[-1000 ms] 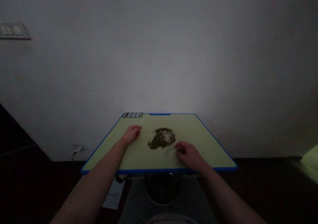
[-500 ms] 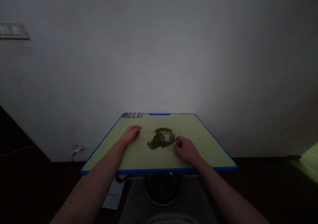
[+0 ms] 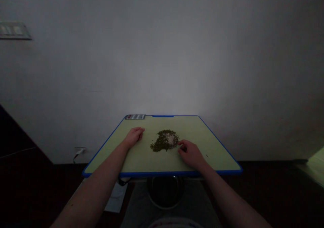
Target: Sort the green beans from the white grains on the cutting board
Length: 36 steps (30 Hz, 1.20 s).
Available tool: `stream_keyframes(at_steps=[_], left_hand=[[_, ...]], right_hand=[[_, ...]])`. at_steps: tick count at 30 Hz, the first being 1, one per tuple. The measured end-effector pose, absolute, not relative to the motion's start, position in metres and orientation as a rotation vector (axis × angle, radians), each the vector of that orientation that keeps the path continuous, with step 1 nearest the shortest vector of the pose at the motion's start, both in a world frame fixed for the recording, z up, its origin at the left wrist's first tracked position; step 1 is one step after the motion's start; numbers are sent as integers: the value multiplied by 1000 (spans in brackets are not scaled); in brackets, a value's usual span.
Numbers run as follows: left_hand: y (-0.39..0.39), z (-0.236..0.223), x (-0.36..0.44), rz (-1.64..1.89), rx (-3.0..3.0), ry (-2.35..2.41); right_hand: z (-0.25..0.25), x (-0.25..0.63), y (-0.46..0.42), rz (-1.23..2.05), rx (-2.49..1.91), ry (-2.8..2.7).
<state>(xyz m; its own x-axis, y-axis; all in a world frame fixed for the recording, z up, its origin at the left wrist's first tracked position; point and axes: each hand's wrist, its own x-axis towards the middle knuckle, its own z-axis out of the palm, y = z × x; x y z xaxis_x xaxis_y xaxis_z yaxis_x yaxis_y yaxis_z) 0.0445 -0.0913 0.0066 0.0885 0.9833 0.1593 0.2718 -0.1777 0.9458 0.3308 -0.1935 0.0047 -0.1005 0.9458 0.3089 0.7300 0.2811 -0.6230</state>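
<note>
A pile of small green beans (image 3: 159, 144) lies spread on a pale yellow-green board (image 3: 149, 162) with a blue rim. Whitish grains (image 3: 171, 139) are mixed in at the pile's right part. To its left, apart from it, my left hand (image 3: 134, 137) rests on the board, fingers curled in and nothing visible in them. My right hand (image 3: 189, 152) is at the pile's right edge, its index finger close to the grains. Thumb and index stand a little apart, and the other fingers are bent under. No held thing shows there.
A phone (image 3: 135, 116) lies at the board's far left corner. A dark round bowl (image 3: 165, 207) sits below the near edge, over my lap. A small dark sliver (image 3: 207, 155) lies on the right side. A wall (image 3: 162, 52) stands right behind the board.
My right hand has moved forward and slightly left to the pile's edge; a faint translucent smear by its fingertips is gone. My left hand stays in place, and the pile looks the same.
</note>
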Motion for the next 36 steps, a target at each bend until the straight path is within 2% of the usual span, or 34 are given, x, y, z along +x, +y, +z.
stream_keyframes(at_steps=[14,36], left_hand=[[-90,5,44,1135,1584,1288],[-85,0,41,1141,1583,1266]], right_hand=[[5,328,-182,349,-1528,-1909],[5,328,-196,466,-1427,-2025]])
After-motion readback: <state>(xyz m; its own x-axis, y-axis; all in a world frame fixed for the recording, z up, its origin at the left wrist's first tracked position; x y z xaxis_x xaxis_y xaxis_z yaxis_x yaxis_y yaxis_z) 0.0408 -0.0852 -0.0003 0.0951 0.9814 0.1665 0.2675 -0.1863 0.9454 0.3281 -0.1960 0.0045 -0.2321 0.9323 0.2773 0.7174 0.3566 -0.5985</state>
